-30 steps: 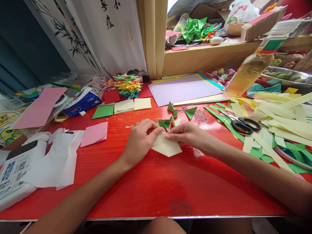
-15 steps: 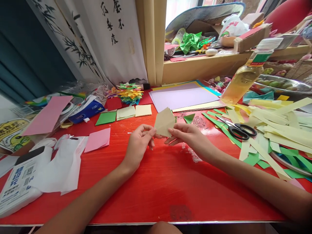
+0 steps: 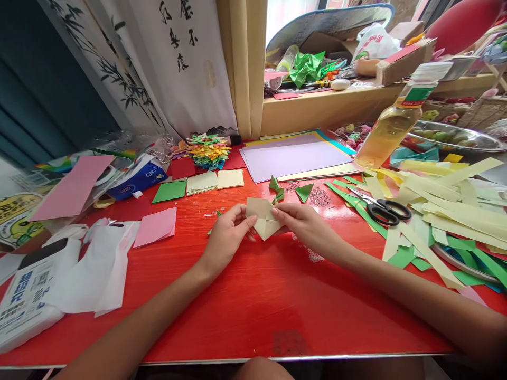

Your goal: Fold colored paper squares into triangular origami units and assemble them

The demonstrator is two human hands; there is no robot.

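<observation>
A small cream paper [image 3: 263, 215] is held above the red table [image 3: 233, 311], its lower part folded to a downward point. My left hand [image 3: 232, 232] pinches its left side between thumb and fingers. On the opposite side, my right hand [image 3: 307, 222] grips the paper's right edge. Small folded green pieces lie just behind the hands, among them a green triangle [image 3: 304, 192]. Another green bit shows partly behind my left hand. Farther back are a green square stack [image 3: 169, 192] and cream squares [image 3: 230, 179].
Black-handled scissors [image 3: 386, 210] and many paper strips [image 3: 455, 211] lie at the right, below a tilted bottle [image 3: 386, 132]. Large lilac sheets [image 3: 293, 155] are at the back. Pink paper [image 3: 155, 227] and a wipes pack [image 3: 31, 301] sit left.
The cream paper has turned and come lower, now showing a downward point. Both hands have shifted slightly with it, and more green pieces show behind them. The view has moved a little.
</observation>
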